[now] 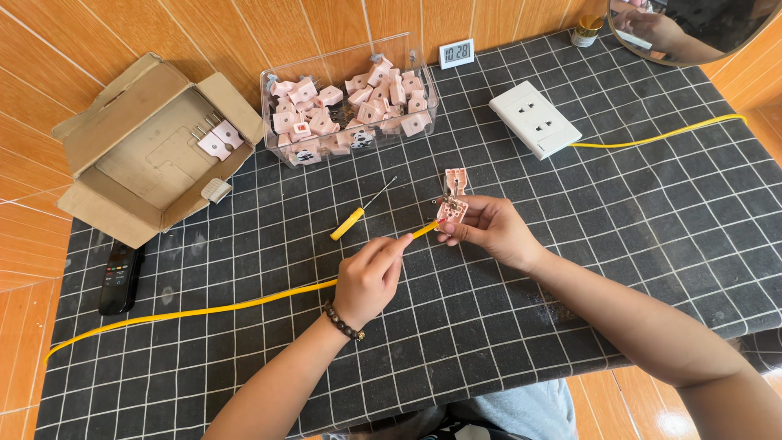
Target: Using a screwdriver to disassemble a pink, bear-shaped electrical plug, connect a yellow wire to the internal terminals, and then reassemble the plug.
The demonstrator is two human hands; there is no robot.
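Yellow cable (204, 310) is pinched near its end by left hand (368, 273); pink plug part (450, 211) is clamped in right hand (489, 230), cable end held against it. Beyond: yellow-handled screwdriver (358, 213), another pink part (455, 180), clear bin of pink parts (346, 102), white socket (534, 119)

Bright, even daylight — soft shadows under the arms; sharp focus, slight wide-angle stretch at edges.
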